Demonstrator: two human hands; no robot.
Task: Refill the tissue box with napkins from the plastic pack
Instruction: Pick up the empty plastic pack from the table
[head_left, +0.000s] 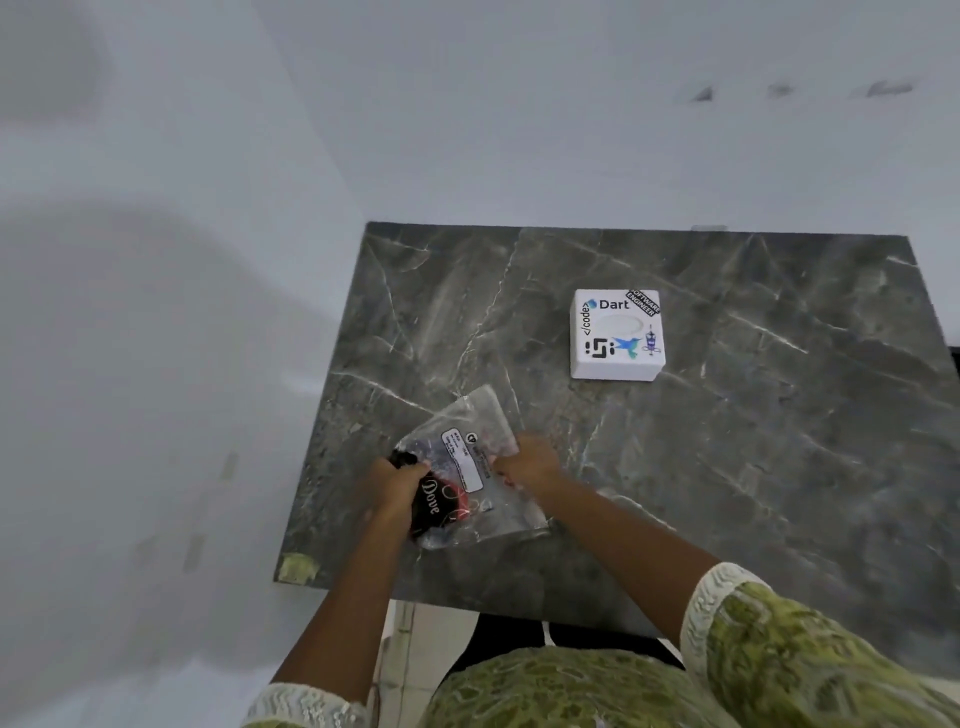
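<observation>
A clear plastic pack with a white label and black-and-red "Dove" printing lies near the front left of the dark marble table. My left hand grips the pack's left, printed end. My right hand pinches its right edge. The napkins inside are hard to make out through the plastic. A white square tissue box covered in stickers, with an oval slot on top, stands apart from both hands toward the back middle of the table.
White walls meet at a corner to the left and behind the table. A yellowish patch marks the table's front left corner. Pale floor tiles show below the front edge.
</observation>
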